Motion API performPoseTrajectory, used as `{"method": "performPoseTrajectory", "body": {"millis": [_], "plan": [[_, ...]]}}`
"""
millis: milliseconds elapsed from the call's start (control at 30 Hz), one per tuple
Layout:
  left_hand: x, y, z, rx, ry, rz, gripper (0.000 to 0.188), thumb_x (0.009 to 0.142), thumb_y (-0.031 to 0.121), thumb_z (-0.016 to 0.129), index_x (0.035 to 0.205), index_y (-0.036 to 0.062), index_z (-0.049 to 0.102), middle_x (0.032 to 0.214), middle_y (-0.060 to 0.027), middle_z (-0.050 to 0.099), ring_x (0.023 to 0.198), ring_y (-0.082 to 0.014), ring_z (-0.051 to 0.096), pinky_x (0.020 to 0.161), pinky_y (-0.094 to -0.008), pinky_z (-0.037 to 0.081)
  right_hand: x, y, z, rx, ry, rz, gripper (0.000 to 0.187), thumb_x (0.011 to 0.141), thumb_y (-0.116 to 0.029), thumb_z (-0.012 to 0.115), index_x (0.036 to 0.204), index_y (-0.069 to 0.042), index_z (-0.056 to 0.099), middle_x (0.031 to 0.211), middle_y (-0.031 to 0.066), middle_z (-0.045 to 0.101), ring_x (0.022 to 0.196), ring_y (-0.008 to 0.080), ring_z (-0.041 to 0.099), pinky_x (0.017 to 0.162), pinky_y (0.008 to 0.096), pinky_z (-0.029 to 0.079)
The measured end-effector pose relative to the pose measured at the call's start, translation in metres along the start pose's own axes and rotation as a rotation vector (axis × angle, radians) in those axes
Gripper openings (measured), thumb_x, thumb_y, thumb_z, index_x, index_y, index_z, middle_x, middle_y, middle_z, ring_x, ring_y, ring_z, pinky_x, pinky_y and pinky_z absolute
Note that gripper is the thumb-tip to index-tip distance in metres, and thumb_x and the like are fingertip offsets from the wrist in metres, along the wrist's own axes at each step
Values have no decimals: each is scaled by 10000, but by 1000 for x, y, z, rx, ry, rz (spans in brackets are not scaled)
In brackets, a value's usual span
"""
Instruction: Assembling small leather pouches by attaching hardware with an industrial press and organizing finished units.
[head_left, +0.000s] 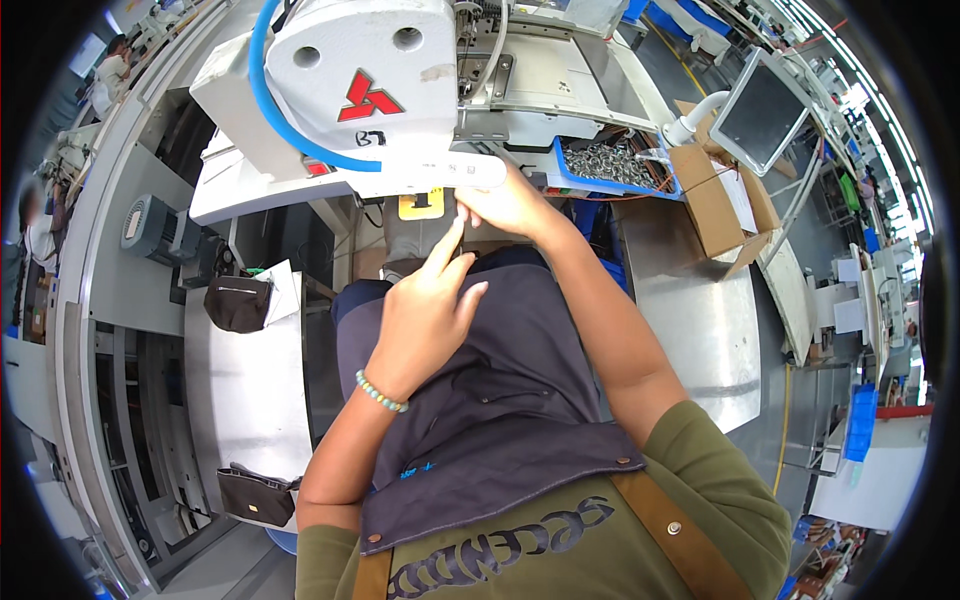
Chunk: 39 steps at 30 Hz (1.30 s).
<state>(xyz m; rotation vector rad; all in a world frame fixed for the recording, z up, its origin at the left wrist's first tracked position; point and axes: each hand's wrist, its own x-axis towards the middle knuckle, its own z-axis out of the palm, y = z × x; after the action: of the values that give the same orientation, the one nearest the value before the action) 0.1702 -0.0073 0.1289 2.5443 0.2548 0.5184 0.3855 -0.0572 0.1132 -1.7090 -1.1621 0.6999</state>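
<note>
My left hand (425, 315) is raised above my lap, its index finger stretched forward and its thumb held apart. Its fingertips come close to my right hand (505, 208) at the front of a large white sewing machine (345, 75). The fingers of my right hand are bent together under the machine's white front bar (445, 168) and partly hidden by it. Anything small between them is too hard to make out. Just left of those fingers, a yellow label (421, 205) sits on a grey part below the bar.
A blue tray (610, 168) of small metal pieces stands right of the machine, near an open cardboard box (715, 205) and a tilted screen (762, 112). Black pouches (238, 303) (257, 495) lie on the left metal table (255, 400). A blue hose (262, 85) curves over the machine.
</note>
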Motion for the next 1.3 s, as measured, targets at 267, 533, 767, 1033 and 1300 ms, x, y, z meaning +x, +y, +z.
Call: {"method": "performPoseTrajectory", "body": {"millis": [267, 533, 767, 1033, 1300], "plan": [[18, -97, -15, -473, 453, -265, 157, 999, 108, 610, 1059, -9, 696, 956, -114, 730, 852, -184, 702, 785, -312, 533, -10, 40, 22, 130, 342, -178, 273, 984, -134, 645, 1224, -6, 669, 997, 88, 743, 882, 136, 689, 819, 294, 547], [50, -147, 13, -403, 148, -273, 318, 1013, 241, 631, 1187, -23, 670, 1085, -122, 697, 1001, -187, 658, 926, -320, 486, -19, 43, 43, 396, 212, -56, 265, 1001, -162, 648, 1168, 44, 661, 1049, 70, 734, 969, 92, 640, 880, 282, 508], [68, -148, 16, -801, 241, -330, 326, 995, 173, 611, 1231, -50, 640, 1161, -97, 719, 1073, -163, 642, 967, -293, 470, 0, 39, 34, 451, 282, -200, 325, 1019, -104, 600, 1304, 52, 621, 1238, 92, 702, 1133, 123, 623, 1015, 287, 468], [7, -100, 11, -496, 326, -156, 276, 975, 139, 611, 805, -76, 578, 644, -136, 469, 597, -160, 421, 568, -334, 375, -68, 7, 62, 226, 262, -128, 230, 970, -146, 629, 822, 24, 583, 716, 70, 532, 676, 127, 486, 635, 305, 411], [-80, -108, 19, -524, 320, -280, 411, 965, 88, 644, 719, 5, 326, 659, -55, 283, 604, -123, 279, 539, -321, 262, -65, 44, 49, -23, 169, -193, 240, 983, -165, 576, 960, 30, 714, 919, 176, 700, 878, 300, 682, 789, 381, 527]]}}
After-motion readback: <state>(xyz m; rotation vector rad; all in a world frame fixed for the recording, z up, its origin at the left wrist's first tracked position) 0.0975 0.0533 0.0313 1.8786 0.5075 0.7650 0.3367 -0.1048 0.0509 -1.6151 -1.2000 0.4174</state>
